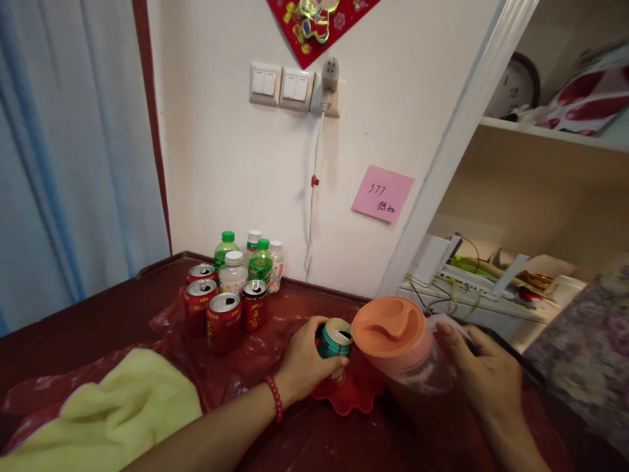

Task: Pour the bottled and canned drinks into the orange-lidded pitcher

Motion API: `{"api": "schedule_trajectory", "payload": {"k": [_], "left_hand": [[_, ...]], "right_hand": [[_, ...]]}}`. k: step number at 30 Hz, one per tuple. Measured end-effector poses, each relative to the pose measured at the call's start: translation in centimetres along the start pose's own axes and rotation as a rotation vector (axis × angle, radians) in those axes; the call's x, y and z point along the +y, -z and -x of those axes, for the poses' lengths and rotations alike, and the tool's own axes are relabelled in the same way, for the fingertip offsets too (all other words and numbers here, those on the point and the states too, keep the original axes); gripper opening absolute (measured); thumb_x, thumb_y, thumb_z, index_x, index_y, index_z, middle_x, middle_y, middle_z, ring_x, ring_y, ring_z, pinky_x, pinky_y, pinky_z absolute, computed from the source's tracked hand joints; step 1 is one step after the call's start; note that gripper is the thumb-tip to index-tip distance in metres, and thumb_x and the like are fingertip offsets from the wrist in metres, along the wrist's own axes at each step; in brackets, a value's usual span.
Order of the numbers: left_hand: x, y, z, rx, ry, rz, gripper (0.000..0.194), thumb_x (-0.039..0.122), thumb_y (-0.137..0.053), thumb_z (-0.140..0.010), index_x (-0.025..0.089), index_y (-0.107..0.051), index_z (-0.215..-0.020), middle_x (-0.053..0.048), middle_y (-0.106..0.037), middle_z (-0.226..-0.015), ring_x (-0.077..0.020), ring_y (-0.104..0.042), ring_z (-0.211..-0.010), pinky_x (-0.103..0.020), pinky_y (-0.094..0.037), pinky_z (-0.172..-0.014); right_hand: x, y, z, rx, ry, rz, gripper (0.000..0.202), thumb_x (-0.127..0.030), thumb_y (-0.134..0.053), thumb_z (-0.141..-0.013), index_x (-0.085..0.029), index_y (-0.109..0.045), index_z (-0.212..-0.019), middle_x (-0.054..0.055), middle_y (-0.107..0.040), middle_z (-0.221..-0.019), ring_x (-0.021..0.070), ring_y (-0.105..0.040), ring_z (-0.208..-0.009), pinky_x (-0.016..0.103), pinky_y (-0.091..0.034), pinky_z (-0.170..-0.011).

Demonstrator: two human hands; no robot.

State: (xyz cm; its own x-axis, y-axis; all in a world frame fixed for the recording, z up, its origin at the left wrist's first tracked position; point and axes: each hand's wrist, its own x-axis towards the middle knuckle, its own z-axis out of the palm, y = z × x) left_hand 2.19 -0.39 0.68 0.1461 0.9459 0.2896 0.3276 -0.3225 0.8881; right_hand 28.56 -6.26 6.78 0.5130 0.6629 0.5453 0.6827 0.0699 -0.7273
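My left hand (308,357) is wrapped round a teal drink can (337,335) with an opened top, at the middle of the table. Under the can shows a red wavy-edged dish (351,396). To the right, my right hand (484,367) grips the handle of a clear plastic pitcher (427,367) with an orange lid (390,326). The pitcher is tilted, its lid leaning left and close to the can's top. Whether liquid leaves the spout I cannot tell.
Several red drink cans (225,324) and several bottles (260,261) with green or white caps stand against the wall. A yellow cloth (132,400) lies front left on red plastic sheeting. A white cord (313,216) hangs down the wall. Shelves with a router (472,282) are at right.
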Motion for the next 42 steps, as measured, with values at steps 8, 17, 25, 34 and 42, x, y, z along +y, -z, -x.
{"api": "schedule_trajectory", "payload": {"k": [8, 17, 25, 34, 42], "left_hand": [[0.24, 0.08, 0.06, 0.003, 0.003, 0.001, 0.058, 0.015, -0.087, -0.059, 0.02, -0.064, -0.112, -0.008, -0.075, -0.119, -0.03, -0.067, -0.111, -0.043, -0.049, -0.099], [0.17, 0.07, 0.0, 0.002, 0.003, 0.002, 0.058, 0.016, -0.087, -0.06, 0.021, -0.063, -0.112, -0.007, -0.075, -0.119, -0.0298, -0.067, -0.11, -0.042, -0.049, -0.099], [0.2, -0.03, 0.07, 0.002, 0.004, -0.002, 0.059, 0.016, -0.087, -0.059, 0.021, -0.064, -0.113, -0.007, -0.075, -0.119, -0.03, -0.066, -0.111, -0.043, -0.049, -0.099], [0.12, -0.05, 0.0, -0.004, -0.001, 0.017, 0.059, 0.016, -0.087, -0.059, 0.022, -0.063, -0.113, -0.007, -0.075, -0.12, -0.0292, -0.067, -0.111, -0.042, -0.049, -0.1], [0.33, 0.12, 0.17, -0.001, 0.001, 0.002, 0.059, 0.016, -0.087, -0.059, 0.022, -0.063, -0.113, -0.007, -0.075, -0.12, -0.03, -0.067, -0.112, -0.043, -0.049, -0.101]], "right_hand": [[-0.09, -0.03, 0.0, -0.001, -0.015, 0.004, 0.056, -0.076, -0.06, -0.082, -0.023, -0.054, -0.065, -0.005, -0.038, -0.06, 0.0162, -0.039, -0.064, 0.029, -0.032, -0.06], [-0.2, -0.03, 0.06, 0.002, -0.041, 0.003, 0.056, -0.076, -0.06, -0.08, -0.023, -0.057, -0.066, -0.005, -0.038, -0.061, 0.0163, -0.04, -0.065, 0.029, -0.032, -0.061], [-0.18, -0.04, 0.07, -0.005, -0.013, 0.013, 0.055, -0.076, -0.059, -0.082, -0.023, -0.056, -0.066, -0.005, -0.037, -0.061, 0.0161, -0.04, -0.063, 0.028, -0.032, -0.06], [-0.07, -0.04, 0.06, -0.004, -0.014, 0.022, 0.055, -0.075, -0.059, -0.082, -0.023, -0.055, -0.065, -0.005, -0.038, -0.06, 0.0155, -0.038, -0.063, 0.027, -0.032, -0.059], [-0.07, -0.07, 0.07, 0.013, 0.015, 0.03, 0.055, -0.074, -0.059, -0.083, -0.023, -0.054, -0.063, -0.005, -0.039, -0.058, 0.0155, -0.04, -0.061, 0.028, -0.032, -0.057]]}}
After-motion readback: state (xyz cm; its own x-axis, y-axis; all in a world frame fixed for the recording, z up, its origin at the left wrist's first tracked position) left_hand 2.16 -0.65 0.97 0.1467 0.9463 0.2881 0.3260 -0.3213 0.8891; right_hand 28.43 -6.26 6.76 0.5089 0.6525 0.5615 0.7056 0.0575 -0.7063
